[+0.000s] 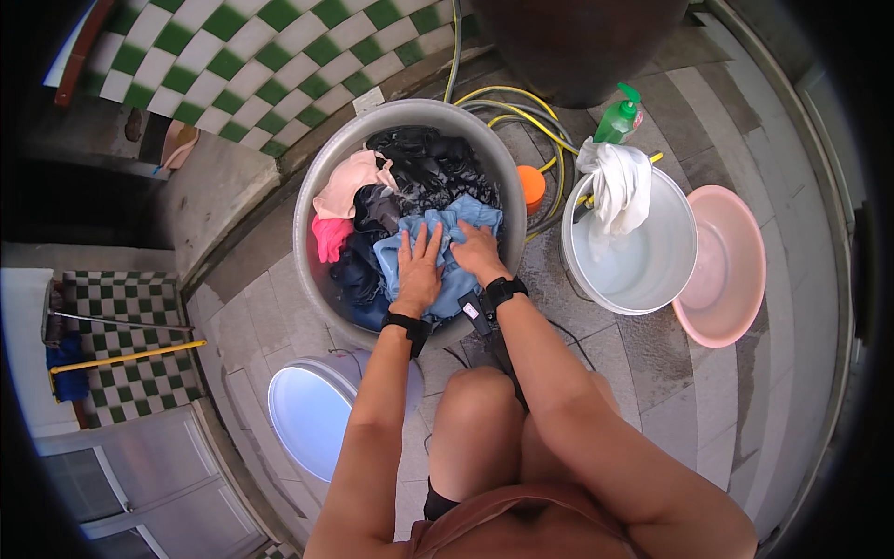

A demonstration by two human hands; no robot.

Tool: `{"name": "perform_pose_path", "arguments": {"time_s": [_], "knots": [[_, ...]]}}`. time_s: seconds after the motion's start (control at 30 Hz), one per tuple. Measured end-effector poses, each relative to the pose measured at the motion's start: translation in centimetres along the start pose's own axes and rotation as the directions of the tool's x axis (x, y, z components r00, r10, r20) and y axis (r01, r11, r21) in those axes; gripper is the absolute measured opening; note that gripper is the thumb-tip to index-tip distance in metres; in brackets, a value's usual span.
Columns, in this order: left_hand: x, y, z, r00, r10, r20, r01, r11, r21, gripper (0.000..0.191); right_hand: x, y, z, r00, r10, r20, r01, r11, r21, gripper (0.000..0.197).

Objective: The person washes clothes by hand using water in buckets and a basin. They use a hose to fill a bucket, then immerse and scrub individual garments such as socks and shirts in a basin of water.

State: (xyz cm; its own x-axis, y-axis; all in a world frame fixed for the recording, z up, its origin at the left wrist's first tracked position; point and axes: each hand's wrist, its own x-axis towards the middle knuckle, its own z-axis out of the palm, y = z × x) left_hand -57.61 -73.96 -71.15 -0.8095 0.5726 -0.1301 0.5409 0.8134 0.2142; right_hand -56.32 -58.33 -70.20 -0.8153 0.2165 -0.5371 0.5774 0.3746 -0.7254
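A large grey metal basin holds wet clothes in water before me. My left hand lies flat on a light-blue garment, its fingers spread. Beside it, my right hand presses on the same garment with thumb and fingers apart. Around the blue cloth are black clothes, a pale pink garment, a bright pink cloth and dark blue clothes. Each wrist wears a black band; a dark tag bearing writing hangs by the right one.
Right of the basin stands a white bucket with a white cloth over its rim. Behind it are a pink basin and a green pump bottle. An orange cup and yellow-grey hose lie nearby. Another bucket is front left.
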Motion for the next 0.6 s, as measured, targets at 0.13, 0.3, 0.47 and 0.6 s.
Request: {"name": "perform_pose_path", "arguments": {"time_s": [0.13,0.3,0.47,0.6], "knots": [[1.0,-0.7,2.6,0.957,-0.097,0.273,0.086,0.995,0.052,0.083,2.9,4.1,3.9,0.988,0.094,0.119,-0.099,0.995,0.032,0.064],[3.0,-4.3,6.2,0.807,-0.214,0.55,0.198,0.976,0.089,0.065,2.9,3.9,4.2,0.865,0.279,0.417,-0.431,0.838,0.335,0.061],[6.1,-2.9,3.6,0.935,-0.089,0.344,0.227,0.894,-0.386,0.044,5.2,5.3,4.5,0.856,0.46,0.235,-0.485,0.558,0.673,0.066],[3.3,0.2,-1.1,0.932,-0.226,0.284,0.358,0.442,-0.822,0.021,3.3,3.1,2.7,0.801,0.443,0.402,-0.542,0.253,0.801,0.076]]}}
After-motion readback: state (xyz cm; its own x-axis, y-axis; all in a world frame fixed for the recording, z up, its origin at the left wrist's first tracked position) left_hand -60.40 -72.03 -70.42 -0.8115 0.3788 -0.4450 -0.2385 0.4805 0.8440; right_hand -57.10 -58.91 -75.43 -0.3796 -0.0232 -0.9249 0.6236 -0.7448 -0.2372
